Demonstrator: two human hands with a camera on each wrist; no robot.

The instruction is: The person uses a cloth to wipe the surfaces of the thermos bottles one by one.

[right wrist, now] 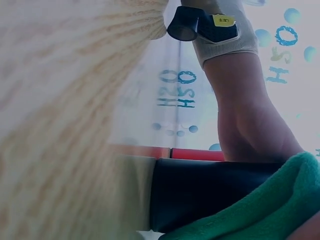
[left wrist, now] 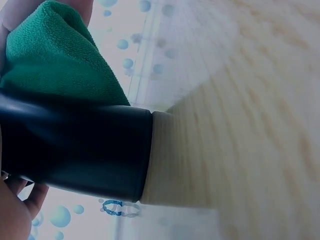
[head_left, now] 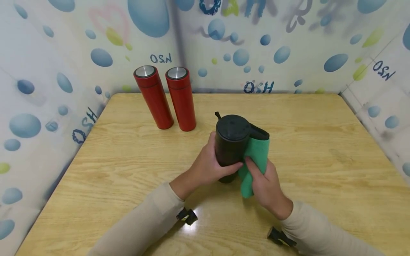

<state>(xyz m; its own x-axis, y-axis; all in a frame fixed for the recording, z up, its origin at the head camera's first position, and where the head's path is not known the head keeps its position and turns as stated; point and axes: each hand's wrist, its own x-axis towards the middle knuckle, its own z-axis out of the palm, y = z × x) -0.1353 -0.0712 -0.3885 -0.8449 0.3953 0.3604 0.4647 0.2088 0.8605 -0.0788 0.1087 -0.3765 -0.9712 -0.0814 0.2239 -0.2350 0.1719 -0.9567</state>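
Head view shows me two red cylindrical bottles [head_left: 183,105] behind-left of a black cylindrical bottle [head_left: 230,149] on a wooden table [head_left: 121,160]. I see the left hand [head_left: 209,165] gripping its left side, the right hand [head_left: 268,185] pinching a green fuzzy cloth [head_left: 258,153] against its right.

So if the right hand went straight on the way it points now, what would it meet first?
The black cup, most likely its side. The right hand holds the green cloth, which seems to touch the cup already, though exact depth is unclear.
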